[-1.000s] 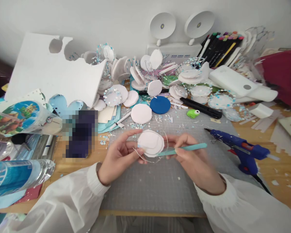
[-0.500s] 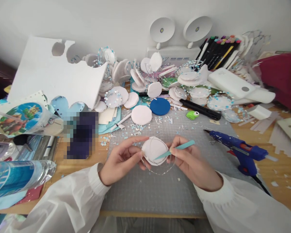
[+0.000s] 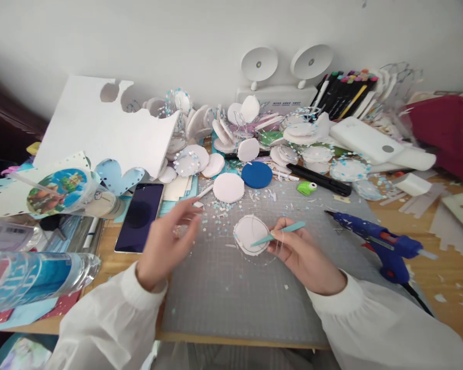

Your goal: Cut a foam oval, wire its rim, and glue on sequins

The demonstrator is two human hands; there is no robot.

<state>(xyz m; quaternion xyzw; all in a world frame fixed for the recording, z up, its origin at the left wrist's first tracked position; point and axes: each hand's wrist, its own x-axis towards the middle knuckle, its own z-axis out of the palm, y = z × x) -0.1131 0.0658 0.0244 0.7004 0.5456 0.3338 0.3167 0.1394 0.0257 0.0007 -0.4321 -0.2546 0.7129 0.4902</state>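
My right hand pinches a white foam disc by its right edge, above the grey cutting mat. Teal tweezers are in the same hand, their pointed end lying across the disc's face. A thin string with tiny beads or bits loops around the disc and hangs below it. My left hand is open and apart from the disc, slightly blurred, its fingers reaching over small blue and white paper confetti at the mat's left side.
A blue glue gun lies at the right. Behind the mat are a white disc, a blue round lid, a green punch and a black cutter. A phone and bottle are on the left.
My left hand has let go of the disc and moved left toward the confetti. My right hand still holds the disc and tweezers. The view has shifted slightly.
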